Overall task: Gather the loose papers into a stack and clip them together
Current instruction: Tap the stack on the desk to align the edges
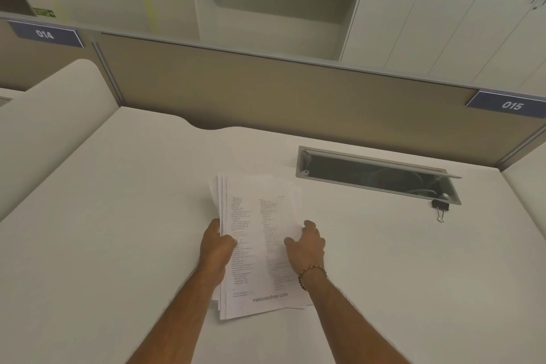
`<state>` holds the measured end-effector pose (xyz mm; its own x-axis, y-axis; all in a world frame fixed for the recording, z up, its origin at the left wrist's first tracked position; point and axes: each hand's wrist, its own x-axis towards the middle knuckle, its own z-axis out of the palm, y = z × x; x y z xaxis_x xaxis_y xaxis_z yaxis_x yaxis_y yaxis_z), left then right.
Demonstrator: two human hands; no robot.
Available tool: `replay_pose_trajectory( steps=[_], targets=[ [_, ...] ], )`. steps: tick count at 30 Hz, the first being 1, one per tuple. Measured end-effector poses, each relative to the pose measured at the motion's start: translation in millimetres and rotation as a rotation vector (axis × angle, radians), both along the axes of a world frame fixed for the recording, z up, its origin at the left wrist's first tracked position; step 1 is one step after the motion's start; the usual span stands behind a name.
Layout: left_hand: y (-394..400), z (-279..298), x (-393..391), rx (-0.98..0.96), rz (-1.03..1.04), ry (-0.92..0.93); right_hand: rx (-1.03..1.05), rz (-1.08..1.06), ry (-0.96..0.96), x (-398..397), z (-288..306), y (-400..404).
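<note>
The stack of printed papers (260,245) lies at the centre of the desk (118,216), its left edges still fanned; the left hand (217,245) grips that 9 o'clock edge and the right hand (307,248) rests spread and unclenched on the 3 o'clock side. To square it well, 2 hands should press inward evenly, then tap the sheets flush. The black binder clip (440,207) waits well apart at 2 o'clock, beside the cable hatch (378,174).

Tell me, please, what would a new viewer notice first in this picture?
First, the stack of printed papers at the middle of the white desk, held by both hands: left hand at its left edge, right hand on top. Next, the black binder clip lying to the right, beside the open cable tray.
</note>
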<state>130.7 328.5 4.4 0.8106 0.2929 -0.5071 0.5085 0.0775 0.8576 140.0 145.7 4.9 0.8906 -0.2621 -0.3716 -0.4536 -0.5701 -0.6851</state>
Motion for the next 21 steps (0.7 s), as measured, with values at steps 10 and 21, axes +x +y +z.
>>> replay_pose_trajectory(
  steps=[10, 21],
  targets=[
    [-18.9, 14.7, -22.9, -0.037, -0.118, -0.18, 0.56, -0.211, -0.129, -21.4, 7.9, -59.7],
    [-97.8, 58.8, -23.4, 0.045, -0.181, -0.408, 0.74, -0.184, -0.323, -33.5, 63.5, -145.0]
  ],
)
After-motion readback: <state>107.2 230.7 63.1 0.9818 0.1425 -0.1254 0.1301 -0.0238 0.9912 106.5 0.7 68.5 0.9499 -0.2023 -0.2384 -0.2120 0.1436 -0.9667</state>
